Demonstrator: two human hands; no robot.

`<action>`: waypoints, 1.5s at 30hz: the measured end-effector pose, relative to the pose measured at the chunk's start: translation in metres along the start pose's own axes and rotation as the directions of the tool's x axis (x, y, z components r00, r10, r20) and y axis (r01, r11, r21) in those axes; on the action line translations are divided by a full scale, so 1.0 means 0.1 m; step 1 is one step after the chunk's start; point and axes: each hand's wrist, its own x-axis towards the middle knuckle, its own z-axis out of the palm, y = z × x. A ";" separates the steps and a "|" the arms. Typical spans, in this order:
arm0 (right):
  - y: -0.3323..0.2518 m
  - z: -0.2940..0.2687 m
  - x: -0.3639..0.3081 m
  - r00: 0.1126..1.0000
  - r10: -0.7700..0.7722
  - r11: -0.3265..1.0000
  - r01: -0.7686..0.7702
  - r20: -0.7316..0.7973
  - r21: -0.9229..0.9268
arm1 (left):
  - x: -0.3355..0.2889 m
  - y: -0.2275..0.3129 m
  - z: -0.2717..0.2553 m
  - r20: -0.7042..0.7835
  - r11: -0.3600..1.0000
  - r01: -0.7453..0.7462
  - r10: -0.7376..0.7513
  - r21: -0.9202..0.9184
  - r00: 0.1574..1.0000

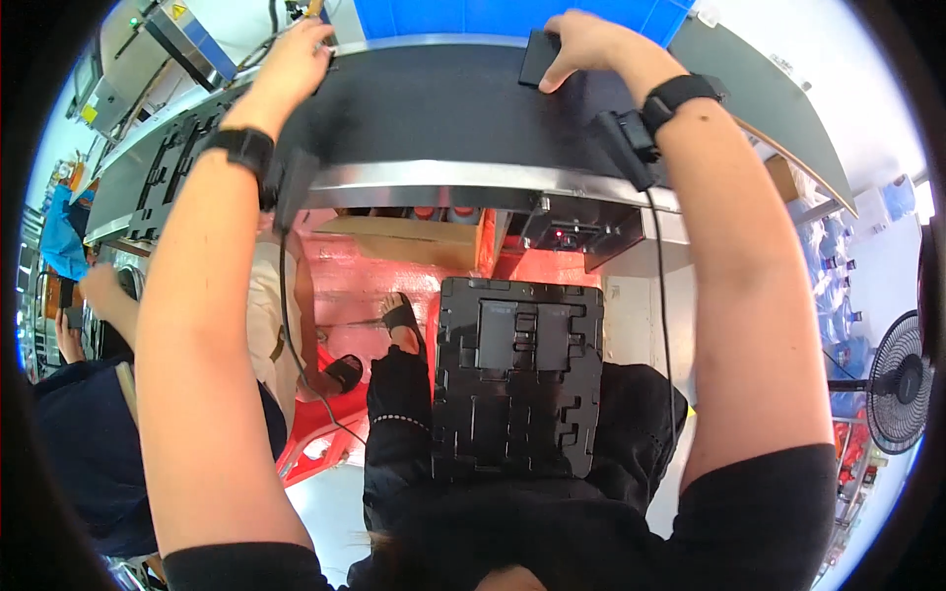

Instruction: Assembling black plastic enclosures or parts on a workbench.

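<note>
**Both arms stretched over the dark belt**

Nearest, a black moulded tray [517, 379] lies on the person's lap, below the steel front edge of the conveyor belt [434, 118]. Farther out, the right hand [581, 44] rests on the belt, its fingers curled down over a small flat black part [539, 56] at the far side. The left hand [293, 61] reaches the belt's far left edge, fingers loosely bent; whether they grip anything cannot be told. More black trays [168, 177] sit to the left.

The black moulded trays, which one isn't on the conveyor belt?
The black moulded tray resting on the person's lap, below the belt's steel edge. The other trays lie up on the belt at the far left.
</note>
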 end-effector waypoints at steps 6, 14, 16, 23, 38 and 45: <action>0.04 -0.02 -1.04 0.809 -0.102 0.941 0.268 -0.579 0.209 | 0.20 -0.79 0.76 0.699 0.966 0.069 0.130 -0.248 0.703; -0.34 0.49 -2.91 0.999 0.042 0.551 -0.041 0.022 0.834 | 0.31 0.75 -0.31 0.659 0.981 0.187 -0.108 -0.050 0.744; -0.51 0.91 -3.11 0.975 -0.072 0.432 -0.159 0.210 0.888 | 0.19 1.08 -0.59 0.289 0.854 0.386 -0.294 -0.349 0.911; -0.96 1.87 -3.47 0.916 -0.138 0.344 -0.312 0.377 0.886 | -0.25 1.80 -1.39 0.551 0.656 0.566 -0.264 -0.500 0.792; -1.26 2.09 -3.71 0.974 -0.112 0.751 0.212 -0.195 0.625 | -2.48 3.47 -1.16 0.647 0.559 0.527 0.022 -0.640 0.762; -1.54 2.07 -4.19 0.953 -0.210 0.963 0.240 -0.218 0.124 | -2.72 3.55 -1.51 0.411 0.795 0.075 0.229 -0.602 0.882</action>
